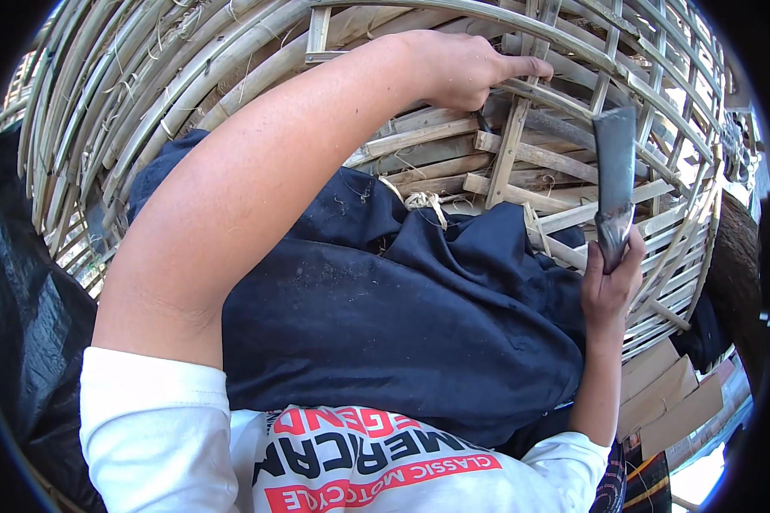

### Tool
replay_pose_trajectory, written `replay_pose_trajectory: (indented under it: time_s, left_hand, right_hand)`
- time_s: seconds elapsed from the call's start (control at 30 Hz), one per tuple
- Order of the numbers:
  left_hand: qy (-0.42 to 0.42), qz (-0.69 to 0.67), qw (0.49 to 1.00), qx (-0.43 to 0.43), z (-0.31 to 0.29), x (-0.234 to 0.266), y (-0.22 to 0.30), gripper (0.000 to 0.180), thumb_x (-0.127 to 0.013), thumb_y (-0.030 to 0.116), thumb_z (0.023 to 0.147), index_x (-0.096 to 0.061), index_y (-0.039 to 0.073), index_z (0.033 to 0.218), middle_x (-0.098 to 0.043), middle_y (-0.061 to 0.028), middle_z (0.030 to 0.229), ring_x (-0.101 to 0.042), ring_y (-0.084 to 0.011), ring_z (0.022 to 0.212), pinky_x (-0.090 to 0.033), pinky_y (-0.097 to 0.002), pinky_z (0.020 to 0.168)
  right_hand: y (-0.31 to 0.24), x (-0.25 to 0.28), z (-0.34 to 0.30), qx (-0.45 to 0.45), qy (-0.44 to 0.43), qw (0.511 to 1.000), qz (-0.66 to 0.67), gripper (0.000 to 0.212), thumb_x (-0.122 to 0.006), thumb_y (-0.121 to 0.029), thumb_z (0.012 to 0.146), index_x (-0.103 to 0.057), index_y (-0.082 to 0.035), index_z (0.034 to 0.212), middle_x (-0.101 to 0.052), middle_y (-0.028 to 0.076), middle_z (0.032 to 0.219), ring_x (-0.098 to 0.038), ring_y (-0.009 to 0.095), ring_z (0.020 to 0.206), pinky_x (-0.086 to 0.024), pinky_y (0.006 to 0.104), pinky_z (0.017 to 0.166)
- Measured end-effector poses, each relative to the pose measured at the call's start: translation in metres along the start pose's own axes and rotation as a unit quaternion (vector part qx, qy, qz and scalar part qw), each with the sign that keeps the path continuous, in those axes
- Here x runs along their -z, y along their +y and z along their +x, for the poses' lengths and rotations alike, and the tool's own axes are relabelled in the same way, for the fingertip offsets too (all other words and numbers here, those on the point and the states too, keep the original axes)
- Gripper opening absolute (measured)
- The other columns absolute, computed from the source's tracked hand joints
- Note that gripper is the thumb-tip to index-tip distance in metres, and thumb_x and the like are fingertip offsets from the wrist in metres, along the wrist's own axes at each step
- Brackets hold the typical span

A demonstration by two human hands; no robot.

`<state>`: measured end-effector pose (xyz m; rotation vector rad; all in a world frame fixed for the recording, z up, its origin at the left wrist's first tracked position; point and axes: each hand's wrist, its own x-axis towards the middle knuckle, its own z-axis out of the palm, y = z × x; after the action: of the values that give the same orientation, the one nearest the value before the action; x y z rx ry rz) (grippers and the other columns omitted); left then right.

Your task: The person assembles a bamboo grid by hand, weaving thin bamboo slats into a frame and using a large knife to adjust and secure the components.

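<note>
A large basket-like frame of woven bamboo strips [507,154] curves around in front of me. My left hand [464,73] reaches to its far side, index finger stretched along a strip and the other fingers curled. Something thin and dark shows just under those curled fingers, too hidden to name. On the right, my right hand [614,278] grips a broad-bladed knife [614,162] by its dark handle. The knife's blunt-ended blade points up and away from me, in front of the lattice. Dark blue cloth [385,316] covers my lap and meets the bamboo.
Long bent bamboo strips [222,73] arc across the far left. Black plastic sheeting [26,308] lies at the left edge. A dark log [736,248] stands at the right, with cardboard [659,393] below it. A pale tied strip [426,203] sits at the cloth's far edge.
</note>
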<state>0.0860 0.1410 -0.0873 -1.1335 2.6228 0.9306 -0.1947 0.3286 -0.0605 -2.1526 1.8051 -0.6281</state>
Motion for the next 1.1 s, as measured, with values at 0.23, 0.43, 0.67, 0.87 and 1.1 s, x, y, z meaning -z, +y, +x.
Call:
replay_pose_trajectory:
  time_s: [0.23,0.43,0.67,0.87,1.1]
  left_hand:
    - [0.014,-0.005,1.000,0.002,0.000,-0.003,-0.001,0.087,-0.050,-0.002,0.077,-0.029,0.040,0.150,-0.069,-0.0184,0.103,-0.068,-0.0343,0.092,-0.055,-0.0476,0.080]
    - [-0.019,-0.020,0.999,0.017,-0.002,0.002,0.006,0.087,-0.050,-0.003,0.076,-0.030,0.040,0.150,-0.069,-0.0184,0.105,-0.068,-0.0343,0.094,-0.055,-0.0471,0.081]
    - [0.043,-0.039,0.998,-0.017,0.001,-0.007,-0.008,0.083,-0.049,-0.003,0.077,-0.033,0.036,0.148,-0.066,-0.0195,0.081,-0.066,-0.0343,0.074,-0.052,-0.0480,0.068]
    - [0.063,-0.018,0.997,-0.039,-0.002,-0.005,-0.006,0.083,-0.049,-0.001,0.076,-0.033,0.035,0.148,-0.066,-0.0213,0.081,-0.067,-0.0362,0.075,-0.052,-0.0495,0.070]
    - [0.018,-0.038,0.999,-0.019,-0.003,-0.001,-0.001,0.083,-0.051,0.000,0.075,-0.033,0.033,0.149,-0.069,-0.0216,0.094,-0.067,-0.0399,0.089,-0.054,-0.0506,0.082]
  right_hand:
    - [0.001,-0.004,0.005,0.065,-0.006,0.998,-0.005,0.055,-0.074,-0.024,0.086,-0.047,0.001,0.126,-0.067,0.020,0.089,-0.069,0.036,0.075,-0.054,0.0393,0.065]
    - [0.003,-0.015,0.025,-0.002,-0.106,0.978,-0.177,0.055,-0.078,-0.025,0.081,-0.051,0.001,0.122,-0.065,0.021,0.085,-0.066,0.039,0.071,-0.053,0.0418,0.060]
    - [0.008,-0.019,0.026,0.028,-0.089,0.986,-0.137,0.049,-0.074,-0.024,0.085,-0.049,-0.003,0.121,-0.066,0.019,0.089,-0.067,0.039,0.075,-0.052,0.0434,0.062]
    - [-0.022,0.003,0.012,0.013,-0.013,1.000,-0.004,0.047,-0.072,-0.020,0.086,-0.048,-0.002,0.123,-0.066,0.022,0.090,-0.068,0.041,0.077,-0.052,0.0418,0.065]
    - [-0.090,-0.005,0.014,-0.320,0.041,0.867,0.381,0.027,-0.060,-0.024,0.097,-0.052,-0.001,0.108,-0.055,0.002,0.069,-0.051,0.006,0.052,-0.042,0.0221,0.048]
